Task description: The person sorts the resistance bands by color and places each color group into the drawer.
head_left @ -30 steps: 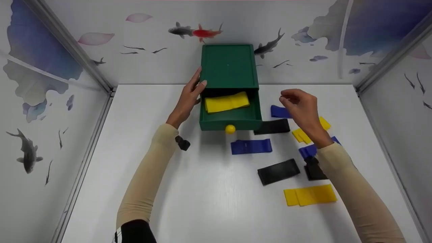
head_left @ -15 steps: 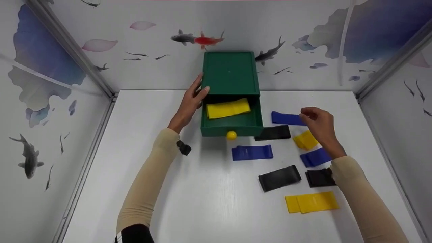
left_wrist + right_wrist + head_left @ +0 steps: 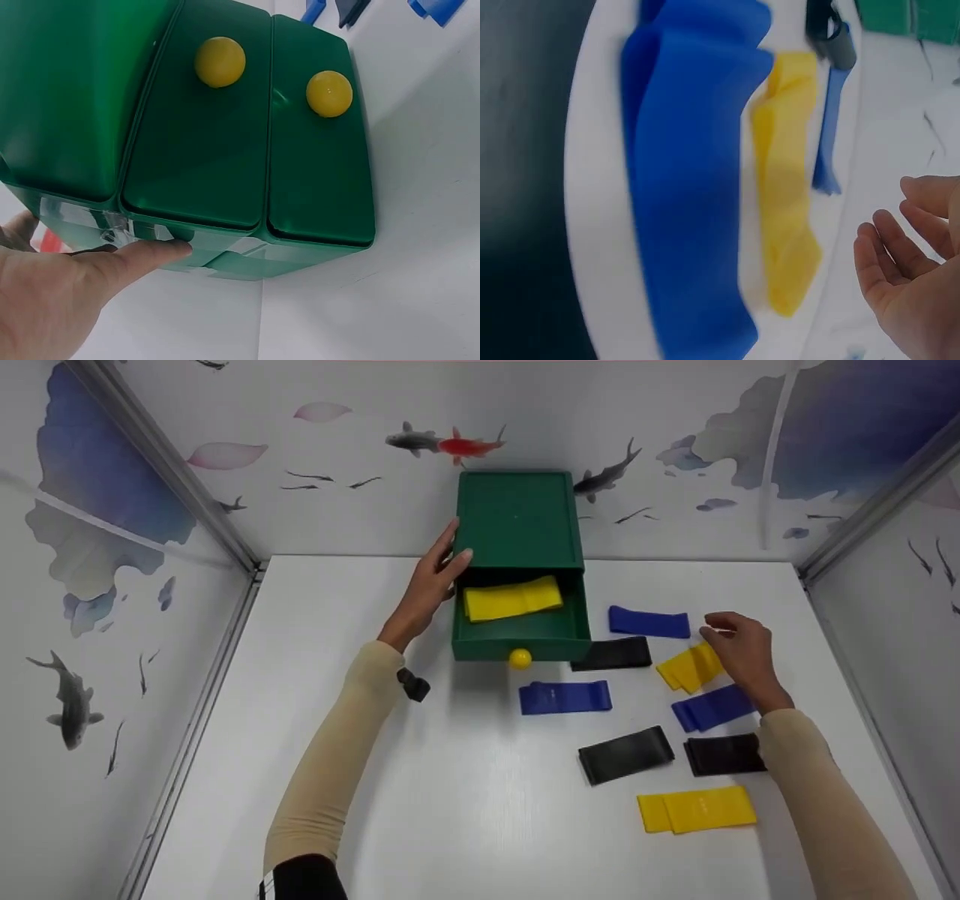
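My left hand (image 3: 426, 589) rests against the left side of a green drawer cabinet (image 3: 517, 521), fingers along its wall and thumb by the top front corner. The cabinet's top drawer (image 3: 555, 622) is pulled out, and a folded yellow resistance band (image 3: 512, 600) lies inside. In the left wrist view two lower drawers (image 3: 217, 150) are closed. Loosely bent and holding nothing, my right hand (image 3: 744, 656) hovers at the right end of another yellow resistance band (image 3: 682, 669). In the right wrist view, a gap separates its thumb and fingers. A blue band (image 3: 712, 707) lies just below that yellow one.
More folded bands lie on the white table (image 3: 450, 810): a blue band (image 3: 649, 622), a black band (image 3: 615, 653) beside the cabinet, a blue band (image 3: 566, 698), two black ones, and a yellow band (image 3: 701, 810) nearest me. Printed walls (image 3: 337, 510) enclose the table's back and sides.
My right hand has moved right and toward me, from over the far blue band to the end of the yellow band. The left hand stays on the cabinet.
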### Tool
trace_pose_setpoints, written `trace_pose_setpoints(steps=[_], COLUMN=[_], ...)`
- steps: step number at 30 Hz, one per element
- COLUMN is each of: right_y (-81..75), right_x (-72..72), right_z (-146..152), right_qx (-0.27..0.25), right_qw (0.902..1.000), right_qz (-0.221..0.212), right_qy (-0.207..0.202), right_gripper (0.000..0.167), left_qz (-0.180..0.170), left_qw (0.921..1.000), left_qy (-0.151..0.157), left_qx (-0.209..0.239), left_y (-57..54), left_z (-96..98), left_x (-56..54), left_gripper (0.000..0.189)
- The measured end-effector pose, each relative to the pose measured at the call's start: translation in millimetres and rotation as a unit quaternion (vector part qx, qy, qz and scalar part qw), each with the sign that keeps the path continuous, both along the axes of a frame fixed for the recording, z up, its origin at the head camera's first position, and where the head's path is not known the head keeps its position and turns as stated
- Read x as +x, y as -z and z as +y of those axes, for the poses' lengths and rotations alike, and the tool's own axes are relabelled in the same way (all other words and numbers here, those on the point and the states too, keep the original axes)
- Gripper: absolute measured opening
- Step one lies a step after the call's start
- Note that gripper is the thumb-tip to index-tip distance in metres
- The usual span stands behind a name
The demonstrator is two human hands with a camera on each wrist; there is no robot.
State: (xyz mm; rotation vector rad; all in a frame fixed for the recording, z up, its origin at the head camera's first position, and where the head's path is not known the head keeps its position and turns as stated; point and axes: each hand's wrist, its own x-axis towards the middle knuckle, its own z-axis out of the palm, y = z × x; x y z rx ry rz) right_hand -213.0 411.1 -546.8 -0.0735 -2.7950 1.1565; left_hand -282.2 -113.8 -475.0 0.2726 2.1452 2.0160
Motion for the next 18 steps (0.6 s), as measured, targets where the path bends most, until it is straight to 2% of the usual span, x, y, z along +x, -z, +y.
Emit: trace_pose_setpoints(steps=[8,18], right_y=[14.1,24.5], right_x=[-3.4,-0.5], right_z=[23,38], right_qx=[0.022,0.038], right_qw=[0.9994,0.9958], right_qz=[-0.015,-0.076], right_qy=[0.02,0.033], right_gripper=[0.042,0.051], left_qz=[0.001,-0.006], left_qw=[1.0,0.9999], left_qy=[-0.008,-0.01], left_qx=[-0.005,-0.006], left_y=[0.2,3.3], left_z=[3.8,2.1], left_x=[-1.4,0.5], left_gripper=[0.072,0.072])
